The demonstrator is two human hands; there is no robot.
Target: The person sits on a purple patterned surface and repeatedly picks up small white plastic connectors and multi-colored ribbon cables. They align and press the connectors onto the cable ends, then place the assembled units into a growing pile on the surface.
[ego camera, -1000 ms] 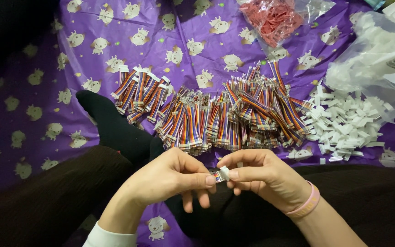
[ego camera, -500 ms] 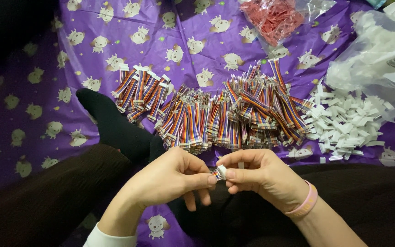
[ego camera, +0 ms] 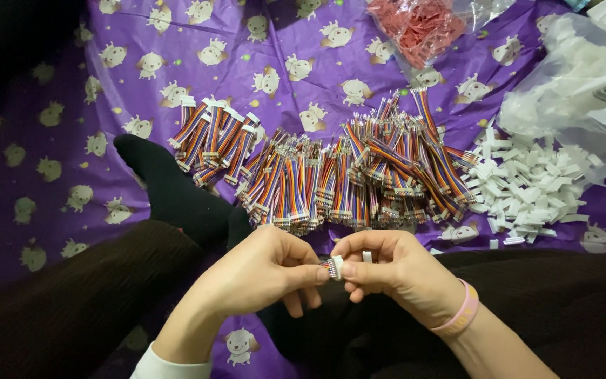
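Note:
My left hand [ego camera: 261, 274] and my right hand [ego camera: 394, 270] meet over my lap. Between their fingertips is a short multicoloured ribbon cable with a small white connector housing [ego camera: 336, 267] at its end; the left fingers pinch the wire side, the right fingers pinch the white housing. A pink band sits on my right wrist [ego camera: 461, 316]. Just beyond the hands lies a big pile of the same rainbow cables [ego camera: 345, 179], and a smaller separate group with white ends [ego camera: 212, 137] lies to its left.
Loose white connector housings [ego camera: 527, 189] are heaped at the right, beside a clear bag of more [ego camera: 583, 77]. A bag of red parts [ego camera: 422, 24] is at the top. Everything rests on a purple patterned sheet [ego camera: 50, 140]. My dark-clothed legs and a black sock [ego camera: 163, 189] lie in front.
The hands have stayed over the lap, with only small finger shifts; the white housing now sits closer against the cable end.

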